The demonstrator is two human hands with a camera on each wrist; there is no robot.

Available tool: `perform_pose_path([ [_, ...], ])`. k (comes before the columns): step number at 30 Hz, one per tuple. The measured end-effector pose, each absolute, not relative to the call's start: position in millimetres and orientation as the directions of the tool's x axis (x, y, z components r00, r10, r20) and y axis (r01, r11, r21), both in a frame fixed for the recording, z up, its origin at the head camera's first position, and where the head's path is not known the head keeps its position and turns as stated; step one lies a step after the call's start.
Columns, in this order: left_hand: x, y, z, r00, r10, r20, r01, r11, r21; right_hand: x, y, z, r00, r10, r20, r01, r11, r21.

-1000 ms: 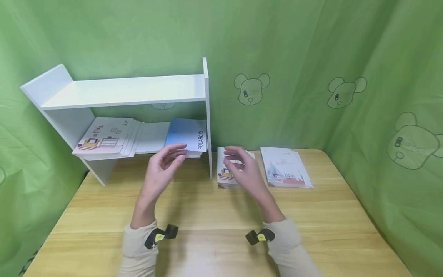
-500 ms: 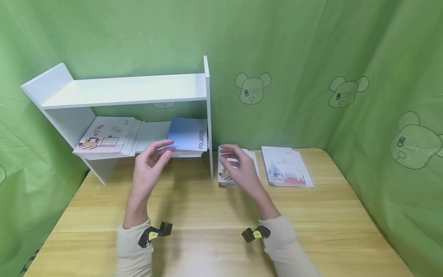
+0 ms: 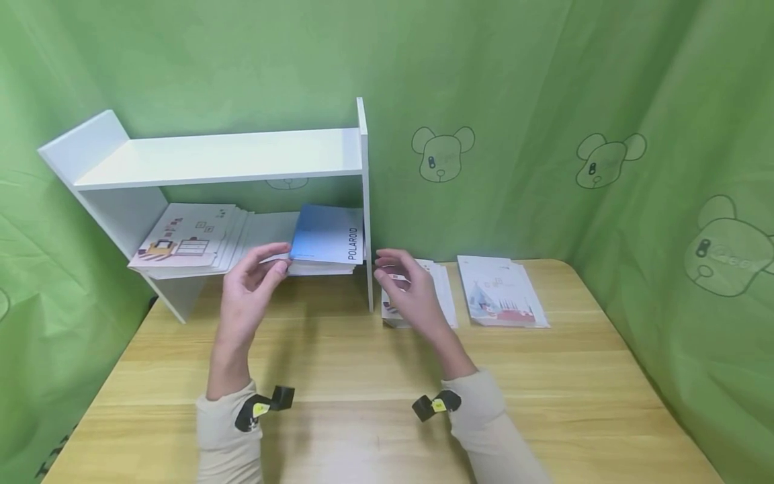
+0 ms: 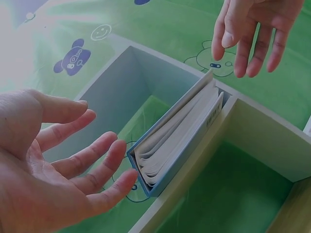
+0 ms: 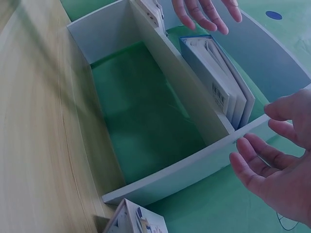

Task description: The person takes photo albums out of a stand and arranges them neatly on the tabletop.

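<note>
A blue-and-white book [image 3: 326,235] lettered POLAROID lies on the lower shelf board, against the right side panel; its loose white pages show in the left wrist view. My left hand [image 3: 244,289] is just left of that book, fingertips near its front left corner, thumb and fingers apart and holding nothing. My right hand [image 3: 411,292] is beyond the white side panel [image 3: 365,215], its fingers bent softly towards the panel with nothing between them. It partly covers a stack of illustrated booklets [image 3: 444,296] on the table.
The white shelf unit [image 3: 224,158] has a bare upper board. More illustrated booklets [image 3: 184,235] lie at the left of its lower board. Another illustrated stack [image 3: 498,292] lies on the wooden table [image 3: 351,430], at the right. A green curtain [image 3: 514,81] hangs behind.
Both hands have moved left. The left hand went from in front of the blue-and-white book to its left edge; the right hand came closer to the side panel. The books have not moved.
</note>
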State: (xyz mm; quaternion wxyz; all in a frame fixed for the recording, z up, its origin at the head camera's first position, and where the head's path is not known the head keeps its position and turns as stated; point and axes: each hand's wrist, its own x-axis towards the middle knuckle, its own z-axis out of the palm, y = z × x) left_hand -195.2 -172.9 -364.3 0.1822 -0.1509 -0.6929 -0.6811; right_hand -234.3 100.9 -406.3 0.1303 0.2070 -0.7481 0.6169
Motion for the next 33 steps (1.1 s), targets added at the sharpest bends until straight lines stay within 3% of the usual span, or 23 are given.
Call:
perform_pose_path([
  [33, -207.8, -179.3, -375.8, -0.914, -0.108, 0.391, 0.373, 0.154, 0.915, -242.2, 78.3, -405.1, -0.888, -0.154, 0.433, -0.451, 0.114, -0.885],
])
